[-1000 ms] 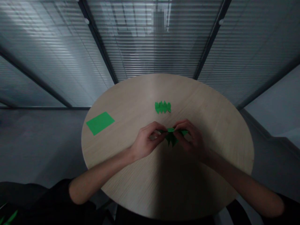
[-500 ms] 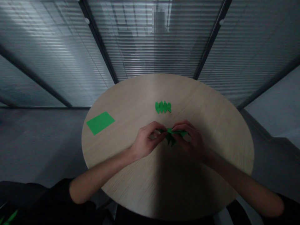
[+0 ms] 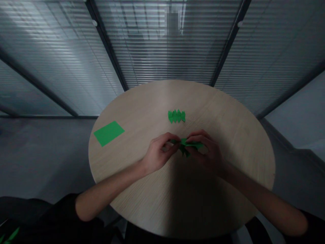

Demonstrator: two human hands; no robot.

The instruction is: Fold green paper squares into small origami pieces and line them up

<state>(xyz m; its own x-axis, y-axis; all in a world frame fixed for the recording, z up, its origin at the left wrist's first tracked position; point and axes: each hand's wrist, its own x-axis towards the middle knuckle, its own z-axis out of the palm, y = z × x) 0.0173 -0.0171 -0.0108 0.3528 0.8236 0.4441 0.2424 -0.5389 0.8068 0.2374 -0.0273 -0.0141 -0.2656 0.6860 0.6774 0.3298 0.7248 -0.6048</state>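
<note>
In the head view, a round wooden tabletop [image 3: 139, 108] has green paper on it. The left hand [image 3: 157, 154] and the right hand [image 3: 209, 152] meet near the middle of the tabletop, and both pinch the same folded green paper [image 3: 183, 141]. The left hand has its end on the left side, with thumb and fingers closed on it. The right hand grips the other side in the same way, its fingers curled over the top. Some dark points of this paper hang down between the hands, toward the near edge. It is dim there, so I can't really tell how the folds go. Past the hands, toward the far edge, lies a small zigzag green paper [image 3: 176, 116] with pointy tips on its two long sides. A flat green sheet [image 3: 109, 133] with four corners lies close to the left edge, well apart from the hands. A dark shadow [image 3: 195, 193] runs from under the hands to the near edge. Striped blinds [image 3: 167, 61] stand beyond the far edge.
</note>
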